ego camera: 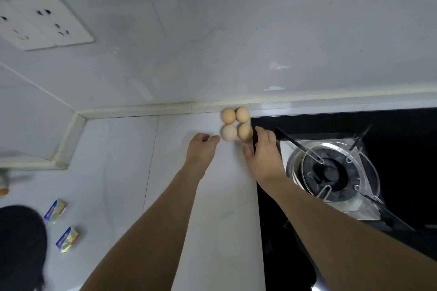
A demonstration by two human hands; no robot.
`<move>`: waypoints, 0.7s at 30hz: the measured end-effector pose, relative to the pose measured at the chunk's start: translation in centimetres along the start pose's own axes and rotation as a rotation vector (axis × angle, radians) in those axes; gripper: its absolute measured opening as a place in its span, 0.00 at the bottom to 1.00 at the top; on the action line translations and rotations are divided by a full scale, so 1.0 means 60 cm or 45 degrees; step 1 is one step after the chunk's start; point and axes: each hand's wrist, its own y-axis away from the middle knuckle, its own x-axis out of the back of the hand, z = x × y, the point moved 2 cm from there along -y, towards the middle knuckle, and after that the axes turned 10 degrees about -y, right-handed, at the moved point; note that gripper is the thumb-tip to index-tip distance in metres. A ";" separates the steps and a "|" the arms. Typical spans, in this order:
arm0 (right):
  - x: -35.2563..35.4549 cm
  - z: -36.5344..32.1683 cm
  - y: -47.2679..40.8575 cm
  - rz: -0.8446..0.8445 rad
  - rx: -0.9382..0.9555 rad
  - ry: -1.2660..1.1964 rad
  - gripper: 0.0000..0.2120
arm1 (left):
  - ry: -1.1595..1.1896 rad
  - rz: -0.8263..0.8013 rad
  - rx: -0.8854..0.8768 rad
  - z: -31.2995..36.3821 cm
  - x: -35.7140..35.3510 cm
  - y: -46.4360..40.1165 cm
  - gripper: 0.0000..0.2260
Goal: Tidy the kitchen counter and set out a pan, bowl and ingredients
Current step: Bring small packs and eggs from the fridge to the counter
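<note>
Four eggs [235, 124] clustered on counter [118, 160] at wall edge beside gas stove [331, 170], left hand [201, 146] loosely curled, holding nothing, just beside them, right hand [262, 151] fingers relaxed near front-right egg, contact unclear

Home kitchen, from what I see on the head view. Pale counter [123, 172] meets a glossy white wall with a sealant strip along the joint. Black glass gas hob [390, 125], one burner [331, 172] with pan supports. Wall socket plate [45, 21] at upper left. Eggs [235, 123] grouped beside the hob.
</note>
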 end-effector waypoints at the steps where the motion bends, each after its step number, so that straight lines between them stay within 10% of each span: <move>1: 0.001 -0.007 0.011 -0.002 0.021 0.009 0.25 | 0.005 0.011 0.006 -0.008 0.009 0.012 0.23; 21: -0.292 -0.182 0.226 -0.582 0.386 0.197 0.25 | 0.229 0.412 0.308 -0.322 0.328 0.171 0.16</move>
